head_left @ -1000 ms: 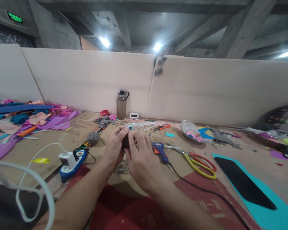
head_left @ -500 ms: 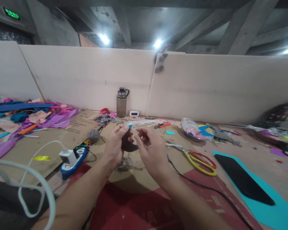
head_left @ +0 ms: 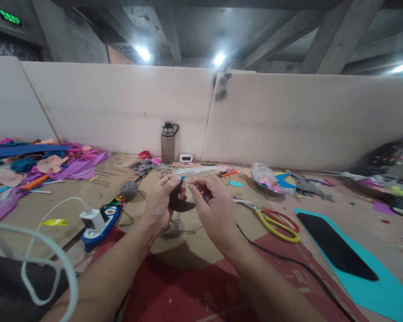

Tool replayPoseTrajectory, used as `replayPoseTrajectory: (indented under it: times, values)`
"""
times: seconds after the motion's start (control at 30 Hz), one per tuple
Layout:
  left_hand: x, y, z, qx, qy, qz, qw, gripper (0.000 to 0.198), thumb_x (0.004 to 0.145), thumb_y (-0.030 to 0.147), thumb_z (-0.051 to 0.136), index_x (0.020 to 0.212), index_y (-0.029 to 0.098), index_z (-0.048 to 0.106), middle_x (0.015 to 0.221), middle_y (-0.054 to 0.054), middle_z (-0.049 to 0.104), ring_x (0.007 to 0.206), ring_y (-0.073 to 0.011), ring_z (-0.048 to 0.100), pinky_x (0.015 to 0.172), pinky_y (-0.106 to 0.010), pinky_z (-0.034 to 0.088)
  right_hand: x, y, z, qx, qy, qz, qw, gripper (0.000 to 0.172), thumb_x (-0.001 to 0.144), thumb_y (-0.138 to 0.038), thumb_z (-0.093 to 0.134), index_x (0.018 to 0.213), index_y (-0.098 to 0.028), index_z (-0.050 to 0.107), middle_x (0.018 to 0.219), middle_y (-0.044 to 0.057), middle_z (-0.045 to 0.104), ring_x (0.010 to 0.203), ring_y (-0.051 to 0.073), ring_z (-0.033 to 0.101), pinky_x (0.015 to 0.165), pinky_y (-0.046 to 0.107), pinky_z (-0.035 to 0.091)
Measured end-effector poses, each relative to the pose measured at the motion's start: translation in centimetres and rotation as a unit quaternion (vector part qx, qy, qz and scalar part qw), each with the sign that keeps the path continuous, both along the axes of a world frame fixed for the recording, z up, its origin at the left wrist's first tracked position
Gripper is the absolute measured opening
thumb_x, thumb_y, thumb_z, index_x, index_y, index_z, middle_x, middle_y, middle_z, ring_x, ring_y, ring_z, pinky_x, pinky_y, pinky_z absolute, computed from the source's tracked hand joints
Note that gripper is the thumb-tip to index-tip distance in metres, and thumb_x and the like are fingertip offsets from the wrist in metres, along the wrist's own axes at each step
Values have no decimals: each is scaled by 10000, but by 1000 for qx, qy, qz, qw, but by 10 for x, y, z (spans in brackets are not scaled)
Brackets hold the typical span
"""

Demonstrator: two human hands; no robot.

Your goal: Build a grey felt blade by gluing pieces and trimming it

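A dark crescent-shaped piece (head_left: 182, 205), with a small blue bit at its top, is gripped between the thumb and fingers of my left hand (head_left: 159, 203). Close on its right, my right hand (head_left: 215, 208) pinches with thumb and forefinger. Between the two hands a thin strand seems to run to that pinch; it is too fine to tell if it is yarn or a needle. Loose grey yarn (head_left: 172, 229) lies on the cardboard under the hands. A ball of grey yarn (head_left: 129, 189) rests to the left.
Scissors (head_left: 278, 223) with red and yellow handles lie right of my hands, near a black phone-like slab (head_left: 336, 246) on a turquoise sheet (head_left: 396, 290). A blue power strip (head_left: 102, 230) with a white plug sits left. Behind stand a bottle (head_left: 168, 147) and a small clock (head_left: 186, 158).
My right thumb and forefinger have come slightly closer to my left hand and the dark piece. The whole view has shifted a little.
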State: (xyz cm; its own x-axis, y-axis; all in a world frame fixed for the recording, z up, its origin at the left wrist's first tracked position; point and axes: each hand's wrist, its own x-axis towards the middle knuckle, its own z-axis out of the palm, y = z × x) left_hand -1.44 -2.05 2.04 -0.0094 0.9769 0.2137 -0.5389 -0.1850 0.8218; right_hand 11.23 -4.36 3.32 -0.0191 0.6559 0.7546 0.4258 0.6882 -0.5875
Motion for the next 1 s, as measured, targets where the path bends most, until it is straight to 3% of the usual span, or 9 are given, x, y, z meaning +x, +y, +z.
replayPoseTrajectory:
  times: [0.23,0.37,0.47,0.6,0.77,0.87,1.0]
  values:
    - [-3,-2,2,10,14,-53,998,219,711,314,682,668,165,528,576,29,539,481,-65,455,514,-200,409,3,6,0,-59,23,21,998,105,842,-245,554,777,-189,616,749,6,604,681,122,516,628,261,405]
    - [-13,-2,7,41,142,-57,987,206,689,313,713,637,160,584,559,6,570,493,-78,483,517,-199,404,10,15,2,-129,18,71,989,137,816,-274,566,738,-170,610,692,1,604,621,112,508,573,245,401]
    - [-21,-1,11,80,269,-15,960,154,691,292,710,651,162,637,587,-8,584,541,-100,515,536,-210,415,18,19,6,-160,-11,102,982,145,800,-273,582,708,-166,612,636,-13,580,589,106,492,549,236,388]
    - [-23,0,14,183,407,63,893,28,664,186,694,650,168,677,647,-20,615,594,-109,524,561,-209,404,25,17,10,-115,-63,51,990,89,775,-220,624,696,-178,621,641,-14,579,604,111,491,575,251,374]
    - [-17,0,13,264,466,159,830,44,688,159,640,678,182,677,671,-22,632,628,-128,552,599,-226,427,21,5,13,-39,-115,14,993,100,832,-220,581,747,-180,617,758,18,603,723,134,529,668,276,409]
    - [-16,-1,11,259,451,196,831,29,709,181,633,694,182,658,664,-14,615,607,-119,538,583,-223,423,16,-1,13,-9,-121,10,992,114,864,-189,526,819,-179,630,822,39,599,781,147,544,699,285,434]
    - [-15,-3,11,205,392,215,871,58,727,215,641,730,171,602,654,4,577,586,-99,523,559,-202,415,9,-4,7,62,-124,0,990,172,896,-172,467,931,-178,635,860,58,585,836,163,539,740,305,457]
